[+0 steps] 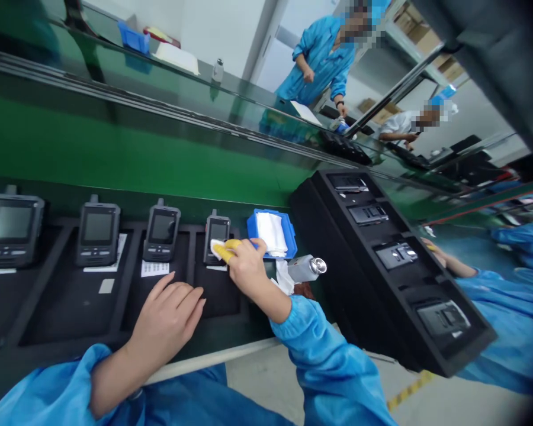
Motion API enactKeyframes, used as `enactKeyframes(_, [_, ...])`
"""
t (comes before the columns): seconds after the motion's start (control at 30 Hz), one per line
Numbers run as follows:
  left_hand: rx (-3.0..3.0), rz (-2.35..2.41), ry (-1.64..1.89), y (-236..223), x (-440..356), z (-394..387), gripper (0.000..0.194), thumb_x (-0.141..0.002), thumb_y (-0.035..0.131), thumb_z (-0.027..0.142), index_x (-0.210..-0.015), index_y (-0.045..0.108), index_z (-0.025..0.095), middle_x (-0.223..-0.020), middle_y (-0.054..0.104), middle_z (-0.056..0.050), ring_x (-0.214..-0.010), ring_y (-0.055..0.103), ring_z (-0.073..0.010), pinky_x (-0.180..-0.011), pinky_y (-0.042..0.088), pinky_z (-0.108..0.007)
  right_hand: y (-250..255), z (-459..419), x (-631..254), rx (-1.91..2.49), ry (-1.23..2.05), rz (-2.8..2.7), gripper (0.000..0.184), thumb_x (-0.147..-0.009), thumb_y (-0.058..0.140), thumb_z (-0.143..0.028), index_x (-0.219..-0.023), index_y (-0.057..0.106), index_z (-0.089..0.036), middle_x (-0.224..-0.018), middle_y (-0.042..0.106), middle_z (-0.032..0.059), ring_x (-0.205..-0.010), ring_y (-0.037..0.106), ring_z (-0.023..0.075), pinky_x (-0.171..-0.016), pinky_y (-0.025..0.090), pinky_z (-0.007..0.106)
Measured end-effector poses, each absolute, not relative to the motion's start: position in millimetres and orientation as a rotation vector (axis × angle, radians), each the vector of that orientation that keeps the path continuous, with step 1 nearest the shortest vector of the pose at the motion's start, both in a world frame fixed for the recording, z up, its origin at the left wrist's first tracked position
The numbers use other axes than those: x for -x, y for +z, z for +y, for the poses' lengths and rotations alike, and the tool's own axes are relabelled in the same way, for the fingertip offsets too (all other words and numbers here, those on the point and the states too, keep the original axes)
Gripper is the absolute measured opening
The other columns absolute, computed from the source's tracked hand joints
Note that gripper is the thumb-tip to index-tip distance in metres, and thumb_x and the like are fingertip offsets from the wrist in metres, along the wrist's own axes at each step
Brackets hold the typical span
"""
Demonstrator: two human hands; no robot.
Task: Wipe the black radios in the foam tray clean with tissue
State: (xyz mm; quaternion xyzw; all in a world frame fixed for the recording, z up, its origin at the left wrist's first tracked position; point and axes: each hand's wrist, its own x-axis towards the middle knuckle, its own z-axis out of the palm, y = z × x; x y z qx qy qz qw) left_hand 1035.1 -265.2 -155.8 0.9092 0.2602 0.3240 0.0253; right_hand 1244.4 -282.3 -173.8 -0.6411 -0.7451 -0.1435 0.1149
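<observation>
My right hand [247, 266], with yellow covers [226, 251] on its fingertips, pinches a small white wipe [216, 245]. The wipe touches the screen side of a handheld radio-like device [217, 228] that has a stubby antenna and lies in a compartment of the black foam tray [73, 307]. My left hand [166, 316] hovers or rests near the tray's front, fingers stretched out and holding nothing; contact with the tray cannot be made out. Three similar devices lie to the left: one device [161, 232], a second device [98, 231] and a third device [12, 228].
A blue box [292, 228] of white wipes [270, 231] stands right of the devices. Beside it are a metal-capped bottle [306, 268] and crumpled tissue [284, 278]. A black foam case [324, 284] holds several devices at the right. Co-workers [322, 53] stand beyond the green-sided line.
</observation>
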Motion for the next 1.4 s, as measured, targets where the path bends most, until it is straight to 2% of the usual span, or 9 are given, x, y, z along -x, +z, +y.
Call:
enactKeyframes(0.13, [-2.881,0.934,0.923,-159.7,-1002.5,-254.1,0.020,-0.089,0.048,0.021,-0.092,0.067,0.015,-0.091,0.069,-0.007,-0.089,0.064,-0.0191,-0.099,0.043,-0.041,-170.4,-276.5,-1236.3,1.763,-0.432,-2.260,0.024,-0.082,0.055,-0.007,-0.080,0.071,-0.024,-0.095,0.061,0.0023,-0.087,0.045,0.0148,-0.090,0.018,0.039])
enactKeyframes(0.27, [-2.967,1.055,0.804,-175.4,-980.6,-238.8,0.034,-0.091,0.043,0.030,-0.107,0.064,0.009,-0.124,0.059,-0.017,-0.118,0.053,-0.0291,-0.105,0.037,-0.048,-151.6,-249.5,-1218.7,1.774,-0.419,-2.191,0.027,-0.084,0.054,-0.009,-0.095,0.070,-0.028,-0.100,0.058,0.0034,-0.092,0.046,0.0162,-0.091,0.017,0.040])
enactKeyframes(0.37, [-3.004,1.050,0.730,-187.1,-977.3,-233.5,0.045,-0.092,0.040,0.037,-0.118,0.058,0.005,-0.134,0.051,-0.021,-0.123,0.049,-0.0310,-0.105,0.037,-0.050,-137.4,-210.6,-1195.7,1.789,-0.366,-2.222,0.029,-0.087,0.050,-0.011,-0.101,0.068,-0.028,-0.106,0.057,0.0040,-0.096,0.045,0.0170,-0.094,0.016,0.042])
enactKeyframes(0.5, [-2.966,1.065,0.658,-195.5,-978.7,-234.5,0.048,-0.092,0.039,0.040,-0.121,0.056,0.006,-0.136,0.049,-0.020,-0.126,0.047,-0.0289,-0.106,0.037,-0.047,-139.0,-177.1,-1164.8,1.757,-0.362,-2.302,0.026,-0.094,0.044,-0.015,-0.101,0.067,-0.024,-0.110,0.057,0.0048,-0.098,0.044,0.0175,-0.097,0.015,0.044])
enactKeyframes(0.73, [-2.857,1.052,0.651,-203.5,-979.7,-238.3,0.047,-0.092,0.037,0.035,-0.126,0.053,0.006,-0.135,0.049,-0.020,-0.128,0.044,-0.0291,-0.109,0.033,-0.049,-164.7,-210.1,-1157.8,1.458,-0.306,-2.581,0.021,-0.094,0.047,-0.022,-0.098,0.067,-0.027,-0.102,0.060,0.0012,-0.095,0.045,0.0156,-0.095,0.019,0.040])
enactKeyframes(0.97, [-2.854,1.030,0.635,-197.8,-980.3,-237.7,0.043,-0.090,0.042,0.031,-0.122,0.056,0.005,-0.139,0.045,-0.020,-0.128,0.044,-0.0308,-0.107,0.036,-0.048,-162.5,-191.5,-1183.4,1.822,-0.417,-2.258,0.027,-0.090,0.049,-0.013,-0.099,0.069,-0.029,-0.105,0.060,0.0022,-0.096,0.045,0.0155,-0.096,0.014,0.042])
enactKeyframes(1.17, [-2.955,1.020,0.688,-197.6,-980.4,-236.3,0.043,-0.089,0.040,0.029,-0.119,0.058,0.002,-0.134,0.050,-0.022,-0.124,0.049,-0.0319,-0.103,0.039,-0.048,-177.8,-228.8,-1173.4,1.592,-0.414,-2.452,0.024,-0.089,0.052,-0.015,-0.098,0.069,-0.029,-0.100,0.060,0.0007,-0.089,0.046,0.0135,-0.092,0.016,0.039])
enactKeyframes(1.3, [-2.931,1.009,0.713,-199.9,-980.3,-235.2,0.043,-0.089,0.041,0.029,-0.118,0.058,0.002,-0.135,0.049,-0.022,-0.124,0.048,-0.0324,-0.104,0.038,-0.049,-163.5,-205.3,-1158.6,1.710,-0.491,-2.356,0.025,-0.093,0.046,-0.018,-0.104,0.066,-0.027,-0.103,0.059,0.0020,-0.091,0.045,0.0146,-0.093,0.016,0.040])
enactKeyframes(1.4, [-2.933,1.016,0.702,-199.0,-980.2,-234.7,0.042,-0.090,0.040,0.029,-0.117,0.059,0.003,-0.134,0.049,-0.021,-0.124,0.049,-0.0320,-0.104,0.039,-0.048,-151.8,-179.8,-1153.1,1.799,-0.482,-2.299,0.022,-0.094,0.045,-0.021,-0.096,0.068,-0.024,-0.107,0.057,0.0033,-0.093,0.044,0.0158,-0.094,0.014,0.042])
